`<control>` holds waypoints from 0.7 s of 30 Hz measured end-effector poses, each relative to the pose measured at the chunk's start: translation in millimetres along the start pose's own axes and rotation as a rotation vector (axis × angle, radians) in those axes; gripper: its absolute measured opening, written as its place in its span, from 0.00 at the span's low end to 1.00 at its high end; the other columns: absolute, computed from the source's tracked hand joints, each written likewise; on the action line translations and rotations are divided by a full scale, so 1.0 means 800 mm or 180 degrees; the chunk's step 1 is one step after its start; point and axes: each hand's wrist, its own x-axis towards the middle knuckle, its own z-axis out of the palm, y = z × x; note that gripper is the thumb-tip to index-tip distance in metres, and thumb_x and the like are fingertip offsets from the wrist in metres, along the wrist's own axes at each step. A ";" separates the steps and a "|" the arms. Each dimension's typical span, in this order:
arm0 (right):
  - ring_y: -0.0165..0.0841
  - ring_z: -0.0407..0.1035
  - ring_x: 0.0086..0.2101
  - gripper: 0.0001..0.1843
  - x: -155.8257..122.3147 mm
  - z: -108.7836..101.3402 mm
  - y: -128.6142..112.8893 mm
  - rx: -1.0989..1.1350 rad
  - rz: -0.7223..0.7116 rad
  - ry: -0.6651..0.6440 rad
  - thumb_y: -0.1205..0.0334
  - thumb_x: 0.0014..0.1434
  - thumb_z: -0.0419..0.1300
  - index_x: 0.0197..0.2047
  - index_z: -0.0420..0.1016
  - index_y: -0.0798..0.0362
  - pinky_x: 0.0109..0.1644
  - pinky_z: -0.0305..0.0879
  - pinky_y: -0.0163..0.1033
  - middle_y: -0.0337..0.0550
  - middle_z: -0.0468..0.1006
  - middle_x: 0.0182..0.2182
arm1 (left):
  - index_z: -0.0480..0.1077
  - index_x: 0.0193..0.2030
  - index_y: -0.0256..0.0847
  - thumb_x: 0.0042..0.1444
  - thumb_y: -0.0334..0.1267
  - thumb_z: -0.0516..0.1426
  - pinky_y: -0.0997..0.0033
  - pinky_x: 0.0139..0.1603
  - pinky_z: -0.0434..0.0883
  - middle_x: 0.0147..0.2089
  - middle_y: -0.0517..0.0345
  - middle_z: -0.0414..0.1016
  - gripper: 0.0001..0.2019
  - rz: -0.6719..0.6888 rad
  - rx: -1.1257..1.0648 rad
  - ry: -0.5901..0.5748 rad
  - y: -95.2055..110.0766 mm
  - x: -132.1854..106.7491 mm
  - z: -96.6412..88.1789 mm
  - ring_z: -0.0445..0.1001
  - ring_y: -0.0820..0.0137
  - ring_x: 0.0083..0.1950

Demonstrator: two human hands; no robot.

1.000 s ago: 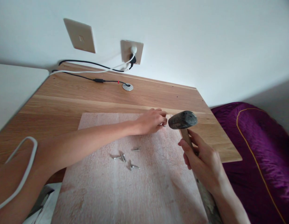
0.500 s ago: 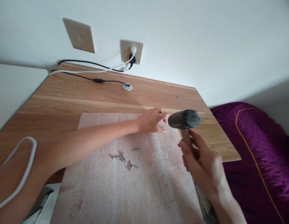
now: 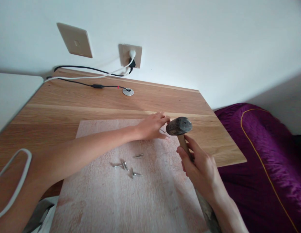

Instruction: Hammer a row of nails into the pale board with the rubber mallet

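My right hand (image 3: pixel 201 165) is wrapped round the wooden handle of a hammer (image 3: pixel 179 126) with a thick, dark, worn head. At the far right corner of a pale wood-grain board (image 3: pixel 131 200), my left hand (image 3: pixel 154 126) rests with thumb and forefinger spread apart. Between them shows a thin silver nail (image 3: pixel 163 130), slanted. The hammer head is right beside the nail's end; whether they touch I cannot tell. Several loose silver nails (image 3: pixel 124 165) lie on the board, nearer me than my left hand.
Under the board is a wooden tabletop (image 3: pixel 92 103) against a white wall. Black and white cables (image 3: pixel 77 77) run along its back to a socket (image 3: pixel 131 55). A white panel (image 3: pixel 16 97) stands at left, and purple fabric (image 3: pixel 269 155) lies beyond the right edge.
The hammer has come left and slightly down, close to the nail by my left hand. My left hand stays at the board's corner. The view has shifted a little.
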 end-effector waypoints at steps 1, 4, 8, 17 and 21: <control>0.30 0.68 0.18 0.28 -0.004 0.001 0.000 0.0130 0.0090 0.0073 0.48 0.69 0.56 0.65 0.72 0.55 0.22 0.63 0.35 0.44 0.82 0.31 | 0.71 0.53 0.42 0.53 0.48 0.72 0.59 0.54 0.68 0.52 0.49 0.74 0.25 0.0024 -0.0014 0.0000 0.000 0.000 0.000 0.72 0.56 0.54; 0.27 0.65 0.16 0.29 -0.024 0.003 -0.004 0.0671 0.0432 0.0271 0.44 0.68 0.57 0.65 0.70 0.53 0.19 0.60 0.34 0.43 0.82 0.33 | 0.71 0.52 0.42 0.51 0.50 0.73 0.60 0.54 0.67 0.53 0.49 0.74 0.27 0.0017 -0.0046 -0.0013 -0.001 0.001 0.001 0.72 0.55 0.54; 0.30 0.64 0.15 0.28 -0.055 0.012 0.002 0.0781 0.0857 0.0345 0.42 0.68 0.56 0.62 0.73 0.53 0.18 0.58 0.34 0.36 0.76 0.22 | 0.72 0.52 0.42 0.51 0.52 0.73 0.59 0.55 0.67 0.53 0.49 0.73 0.27 0.0064 0.0001 0.0033 -0.002 0.001 0.003 0.72 0.55 0.55; 0.40 0.79 0.26 0.30 -0.065 0.030 0.040 -0.0044 0.0286 0.0280 0.43 0.71 0.50 0.62 0.71 0.58 0.29 0.70 0.38 0.50 0.84 0.32 | 0.72 0.41 0.40 0.56 0.43 0.69 0.66 0.48 0.68 0.45 0.53 0.74 0.14 0.0561 -0.0423 0.0043 0.017 -0.002 -0.019 0.73 0.63 0.47; 0.41 0.80 0.26 0.30 -0.065 0.031 0.041 -0.0012 0.0338 0.0273 0.42 0.71 0.50 0.62 0.71 0.58 0.28 0.70 0.38 0.53 0.85 0.34 | 0.72 0.37 0.40 0.61 0.31 0.60 0.69 0.42 0.66 0.38 0.57 0.74 0.02 0.0803 -0.0539 -0.0571 0.037 -0.021 -0.058 0.72 0.69 0.39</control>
